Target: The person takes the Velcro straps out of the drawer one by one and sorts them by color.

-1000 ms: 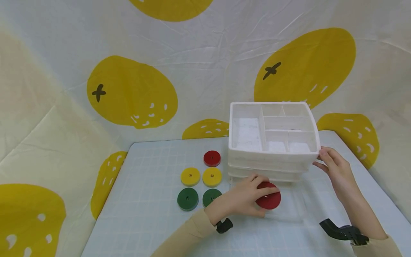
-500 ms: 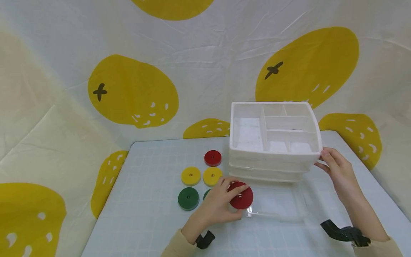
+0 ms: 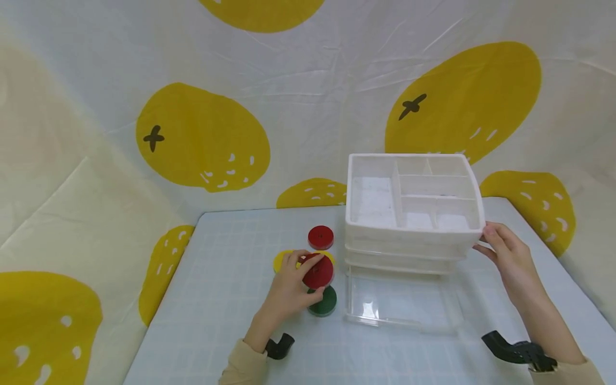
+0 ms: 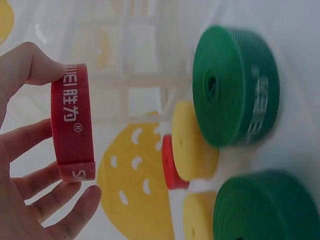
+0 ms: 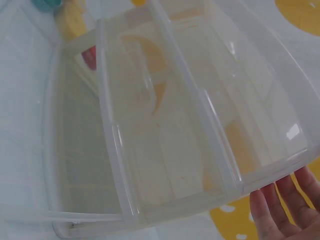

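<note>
My left hand (image 3: 289,283) pinches a red roll of hook-and-loop tape (image 3: 317,271) by its edge, thumb on one side and fingers on the other. In the left wrist view that red roll (image 4: 73,122) stands on edge, white lettering facing the camera. Beneath the hand are yellow rolls (image 3: 280,260) and a green roll (image 3: 324,302), partly covered. Another red roll (image 3: 320,237) lies farther back. My right hand (image 3: 511,256) touches the right side of a white drawer organizer (image 3: 409,235) near its front corner. The right wrist view shows its fingertips (image 5: 260,205) against the wall.
At the organizer's bottom, a transparent drawer (image 3: 404,307) stands pulled out toward the front. The organizer's top has a divided tray (image 3: 375,198). Two green rolls (image 4: 235,85) show in the left wrist view. A fruit-print cloth (image 3: 308,117) hangs behind the table.
My left hand has carried the red roll leftward from over the pulled-out drawer to above the yellow and green rolls. My right hand has stayed at the organizer's side.
</note>
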{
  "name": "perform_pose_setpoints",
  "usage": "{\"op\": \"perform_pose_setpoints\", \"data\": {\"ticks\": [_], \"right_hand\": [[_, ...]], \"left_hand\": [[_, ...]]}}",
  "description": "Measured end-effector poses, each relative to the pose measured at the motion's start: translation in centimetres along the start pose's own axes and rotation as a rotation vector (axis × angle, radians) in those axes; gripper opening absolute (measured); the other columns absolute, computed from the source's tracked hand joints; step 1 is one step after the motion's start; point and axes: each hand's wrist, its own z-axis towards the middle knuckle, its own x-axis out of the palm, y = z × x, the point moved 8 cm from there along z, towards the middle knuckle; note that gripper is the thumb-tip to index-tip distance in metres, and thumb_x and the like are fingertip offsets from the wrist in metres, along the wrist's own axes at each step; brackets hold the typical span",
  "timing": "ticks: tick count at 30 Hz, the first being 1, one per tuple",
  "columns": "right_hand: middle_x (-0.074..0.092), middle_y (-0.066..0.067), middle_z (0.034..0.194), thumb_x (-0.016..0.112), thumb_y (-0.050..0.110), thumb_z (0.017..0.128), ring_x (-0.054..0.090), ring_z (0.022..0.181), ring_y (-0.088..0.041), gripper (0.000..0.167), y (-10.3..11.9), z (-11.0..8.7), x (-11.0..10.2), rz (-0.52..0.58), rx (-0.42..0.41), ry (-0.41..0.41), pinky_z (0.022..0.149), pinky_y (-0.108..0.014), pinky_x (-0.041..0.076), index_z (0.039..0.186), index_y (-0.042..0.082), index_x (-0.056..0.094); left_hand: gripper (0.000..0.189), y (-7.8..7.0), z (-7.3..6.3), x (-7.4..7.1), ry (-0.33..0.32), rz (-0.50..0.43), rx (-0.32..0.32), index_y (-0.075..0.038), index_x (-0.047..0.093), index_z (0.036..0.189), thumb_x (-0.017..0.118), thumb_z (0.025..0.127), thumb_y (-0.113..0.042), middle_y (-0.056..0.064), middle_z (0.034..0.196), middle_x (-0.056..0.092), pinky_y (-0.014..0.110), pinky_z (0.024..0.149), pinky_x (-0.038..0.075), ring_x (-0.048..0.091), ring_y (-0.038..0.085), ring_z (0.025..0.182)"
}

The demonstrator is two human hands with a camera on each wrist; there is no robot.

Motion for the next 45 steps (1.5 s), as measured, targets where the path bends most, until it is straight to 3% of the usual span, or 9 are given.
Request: {"op": "perform_pose_setpoints", "data": {"ticks": [8, 18, 25, 34, 45], "right_hand": [[0.053, 0.016, 0.116, 0.046, 0.027, 0.101, 0.053, 0.101, 0.007, 0.025, 0.0, 0.0, 0.0, -0.010, 0.002, -0.001, 0.079, -0.001, 0.045, 0.122, 0.020, 0.056], [0.053, 0.017, 0.115, 0.047, 0.027, 0.101, 0.052, 0.100, 0.006, 0.025, 0.1, 0.1, 0.0, -0.024, -0.007, -0.012, 0.079, -0.001, 0.045, 0.122, 0.020, 0.056], [0.053, 0.016, 0.116, 0.047, 0.027, 0.101, 0.052, 0.100, 0.006, 0.025, 0.1, 0.0, 0.0, -0.029, -0.012, -0.010, 0.079, -0.001, 0.045, 0.122, 0.020, 0.056], [0.053, 0.016, 0.115, 0.047, 0.026, 0.101, 0.052, 0.100, 0.005, 0.024, 0.1, -0.1, 0.1, -0.030, -0.023, -0.005, 0.080, -0.002, 0.046, 0.123, 0.020, 0.056], [0.053, 0.016, 0.115, 0.046, 0.025, 0.101, 0.052, 0.101, 0.006, 0.026, 0.1, 0.0, 0.0, -0.035, -0.019, -0.006, 0.080, -0.002, 0.045, 0.125, 0.019, 0.056]], "left_hand": [[0.065, 3.0, 2.3, -1.3, 0.001, 0.024, -0.068, -0.026, 0.056, 0.132, 0.081, 0.073, -0.029, 0.005, 0.128, 0.049, 0.038, 0.082, 0.058, 0.043, 0.023, 0.119], [0.056, 7.2, 5.6, -1.4, 0.009, 0.029, -0.131, -0.021, 0.058, 0.130, 0.076, 0.078, -0.032, 0.008, 0.127, 0.048, 0.043, 0.087, 0.056, 0.042, 0.026, 0.117], [0.055, 9.6, 7.6, -0.6, 0.039, 0.020, -0.178, -0.020, 0.057, 0.131, 0.074, 0.080, -0.032, 0.010, 0.128, 0.047, 0.046, 0.087, 0.056, 0.040, 0.028, 0.118], [0.059, 12.5, 9.0, 1.3, 0.125, 0.023, -0.278, -0.019, 0.056, 0.133, 0.075, 0.079, -0.036, 0.011, 0.130, 0.047, 0.046, 0.090, 0.054, 0.039, 0.029, 0.121], [0.060, 14.5, 9.8, 3.2, 0.188, 0.072, -0.282, -0.016, 0.056, 0.132, 0.075, 0.079, -0.037, 0.013, 0.126, 0.048, 0.047, 0.091, 0.053, 0.040, 0.029, 0.116]]}}
